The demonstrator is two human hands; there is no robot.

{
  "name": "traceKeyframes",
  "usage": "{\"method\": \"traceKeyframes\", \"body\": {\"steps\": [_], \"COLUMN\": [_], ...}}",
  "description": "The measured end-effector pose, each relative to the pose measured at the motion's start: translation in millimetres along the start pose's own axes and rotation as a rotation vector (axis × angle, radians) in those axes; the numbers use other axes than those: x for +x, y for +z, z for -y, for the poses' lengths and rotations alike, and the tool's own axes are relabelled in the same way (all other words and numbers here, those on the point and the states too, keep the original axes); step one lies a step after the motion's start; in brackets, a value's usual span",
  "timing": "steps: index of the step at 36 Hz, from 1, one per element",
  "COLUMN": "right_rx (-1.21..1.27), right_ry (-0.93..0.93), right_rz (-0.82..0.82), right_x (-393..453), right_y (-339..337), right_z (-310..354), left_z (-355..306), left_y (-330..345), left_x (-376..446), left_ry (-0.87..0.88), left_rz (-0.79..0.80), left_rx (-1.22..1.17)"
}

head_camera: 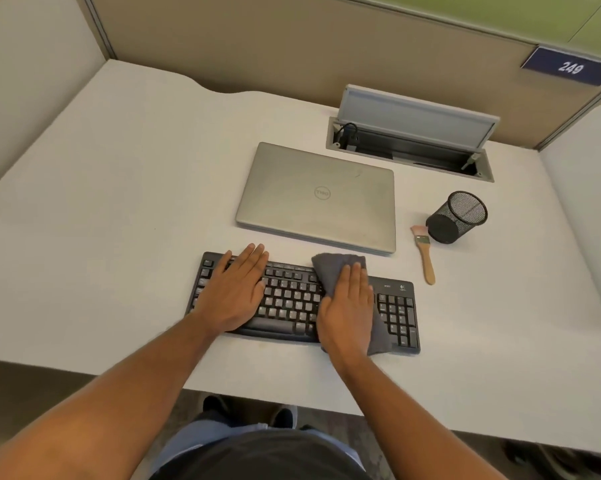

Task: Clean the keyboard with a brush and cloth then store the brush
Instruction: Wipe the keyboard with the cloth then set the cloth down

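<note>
The right hand (347,306) presses flat, fingers straight, on the grey cloth (337,268) over the keyboard (292,299); the left hand (238,289), flat too, steadies its other end. Wiping seems underway; the brush (424,252) lies right of the keyboard, beside the mesh cup (456,216), not yet stored.

Laptop (316,197) behind keyboard (292,299); brush (425,254) right, beside mesh cup (456,216).

The single head-worn camera is looking steeply down and forward from close above the black keyboard (302,301). It is taking in the white desk (119,188) beyond the keyboard as far as the partition wall.
</note>
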State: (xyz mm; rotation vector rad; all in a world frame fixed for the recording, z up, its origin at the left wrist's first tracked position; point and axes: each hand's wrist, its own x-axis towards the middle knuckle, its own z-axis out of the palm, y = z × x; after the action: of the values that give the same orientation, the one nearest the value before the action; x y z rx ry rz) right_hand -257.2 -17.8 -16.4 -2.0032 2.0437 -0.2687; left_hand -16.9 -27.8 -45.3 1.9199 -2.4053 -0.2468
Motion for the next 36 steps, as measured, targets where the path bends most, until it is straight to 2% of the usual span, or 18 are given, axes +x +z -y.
{"method": "traceKeyframes", "body": {"steps": [4, 7, 12, 16, 19, 21, 23, 27, 31, 33, 36], "right_rx": [-0.005, -0.027, -0.011, 0.007, 0.010, 0.008, 0.022, 0.087, 0.056, 0.037, 0.088], "right_ry": [-0.221, -0.307, -0.143, 0.059, 0.113, 0.068, -0.067, -0.296, -0.350, -0.290, -0.038], "right_rz": [0.108, 0.145, 0.073, 0.011, 0.009, 0.004, 0.026, 0.160, 0.188, 0.150, 0.040], "right_x": [-10, -11, 0, 9, 9, 6, 0, -10, -6, -2, 5], "right_y": [12, 16, 3, -2, 4, 9, 17, 32, 28, 21, 10], "right_z": [42, 55, 29, 16, 32, 53, 80, 130, 114, 87, 55], "left_z": [0, 2, 7, 29, 43, 45, 44, 48, 51, 52, 53], "left_y": [0, 0, -6, -10, -6, -4, -1, 2, 2, 3, 4], "left_x": [0, 1, 0, -13, -23, -23, -23, -24, -24, -25, -25], "left_ry": [0.000, 0.005, 0.028, -0.086, -0.146, -0.148, -0.146, -0.141, -0.130, -0.118, -0.115], "left_rz": [0.000, 0.003, 0.001, -0.044, -0.050, -0.049, -0.062, -0.066, -0.097, -0.111, -0.117], "left_rx": [-0.021, -0.055, -0.028, -0.024, -0.113, -0.209, -0.285, -0.425, -0.474, -0.451, -0.458]}}
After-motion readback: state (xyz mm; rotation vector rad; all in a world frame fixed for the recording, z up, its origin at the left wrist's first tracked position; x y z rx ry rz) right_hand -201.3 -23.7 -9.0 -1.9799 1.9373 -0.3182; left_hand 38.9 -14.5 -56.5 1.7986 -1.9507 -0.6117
